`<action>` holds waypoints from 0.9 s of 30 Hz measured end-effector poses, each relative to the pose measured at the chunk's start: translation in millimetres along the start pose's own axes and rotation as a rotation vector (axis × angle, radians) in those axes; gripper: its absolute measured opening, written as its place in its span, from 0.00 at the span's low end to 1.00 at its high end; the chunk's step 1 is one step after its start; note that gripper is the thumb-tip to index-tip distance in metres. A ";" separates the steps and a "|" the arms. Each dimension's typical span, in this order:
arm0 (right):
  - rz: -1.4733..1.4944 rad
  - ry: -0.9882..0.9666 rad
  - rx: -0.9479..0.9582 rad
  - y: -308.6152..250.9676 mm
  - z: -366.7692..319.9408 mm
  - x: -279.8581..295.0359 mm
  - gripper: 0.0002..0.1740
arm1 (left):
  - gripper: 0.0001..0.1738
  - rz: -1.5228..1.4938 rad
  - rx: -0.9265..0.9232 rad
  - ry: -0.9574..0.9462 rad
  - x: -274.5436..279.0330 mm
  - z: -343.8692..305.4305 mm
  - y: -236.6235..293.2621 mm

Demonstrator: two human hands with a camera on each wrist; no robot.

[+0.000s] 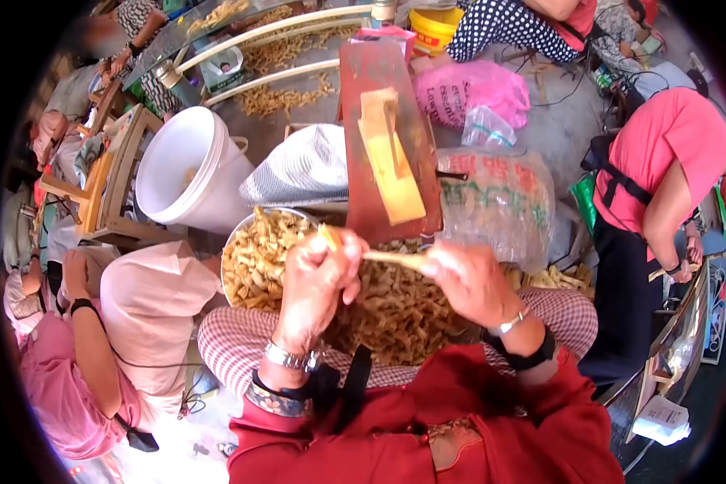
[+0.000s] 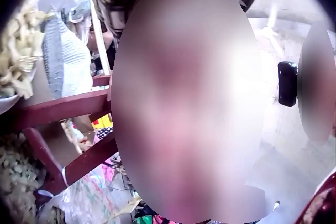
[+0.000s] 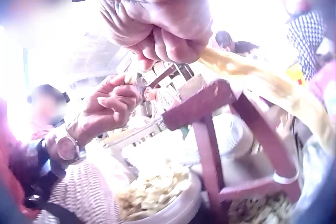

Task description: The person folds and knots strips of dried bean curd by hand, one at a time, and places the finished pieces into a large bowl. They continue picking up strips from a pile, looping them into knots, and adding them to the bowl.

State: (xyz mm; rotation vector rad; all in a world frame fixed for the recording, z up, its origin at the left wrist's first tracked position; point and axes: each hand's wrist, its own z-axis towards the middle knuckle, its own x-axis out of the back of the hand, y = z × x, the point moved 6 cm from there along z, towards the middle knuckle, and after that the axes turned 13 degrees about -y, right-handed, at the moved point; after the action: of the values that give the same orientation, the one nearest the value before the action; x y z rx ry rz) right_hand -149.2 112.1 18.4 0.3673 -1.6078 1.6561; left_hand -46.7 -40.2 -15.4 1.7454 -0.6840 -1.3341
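Note:
Both hands are raised over the lap with a pale yellow strip, resembling bean curd sheet, stretched between them. My left hand [image 1: 321, 270] has curled fingers gripping one part of the strip [image 1: 391, 258], and a yellow end shows above its thumb. The right hand [image 1: 473, 284] pinches the other side; in the right wrist view its fingers are curled and a length of the strip [image 3: 252, 71] trails from them. Flat yellow strips [image 1: 395, 181] lie on a red wooden stool [image 1: 367, 81] just ahead. Below the hands are many brown-yellow knotted pieces [image 1: 399, 315]. A large blur hides the middle of the left wrist view.
A bowl [image 1: 228, 278] heaped with knotted pieces stands at the left, behind it a white bucket [image 1: 210, 173]. Right of the stool are a clear printed plastic bag [image 1: 500, 202] and a pink bag [image 1: 476, 89]. Other people sit close on both sides.

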 end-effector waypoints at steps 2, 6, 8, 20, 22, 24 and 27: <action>-0.165 0.143 0.035 9.8 33.9 36.1 0.09 | 0.06 0.198 -0.107 -0.035 -16.7 40.1 34.1; -0.303 0.283 0.097 19.8 65.8 61.5 0.08 | 0.06 0.318 -0.164 0.001 -19.1 81.1 50.0; -0.363 0.320 0.089 30.1 74.3 64.0 0.06 | 0.06 0.403 -0.202 0.019 -11.5 99.1 46.0; 0.002 0.099 -0.024 8.8 -15.0 -24.6 0.02 | 0.16 0.733 0.260 -0.002 9.3 -1.8 -22.0; 0.083 0.065 0.145 -18.2 -24.7 -47.0 0.02 | 0.18 0.771 0.417 -0.012 18.0 -22.8 -48.1; 0.221 0.004 0.175 -38.0 -33.0 -70.8 0.03 | 0.21 0.689 0.289 -0.212 29.2 -30.4 -84.0; 0.250 0.122 0.398 -69.2 -40.2 -103.0 0.04 | 0.28 0.287 0.747 -0.254 8.5 -51.3 -107.8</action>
State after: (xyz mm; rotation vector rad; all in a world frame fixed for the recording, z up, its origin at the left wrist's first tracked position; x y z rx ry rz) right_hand -21.8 108.6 -9.1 0.2634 -1.2690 2.1533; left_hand -1.3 23.2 -106.2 1.9332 -1.6738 -1.1799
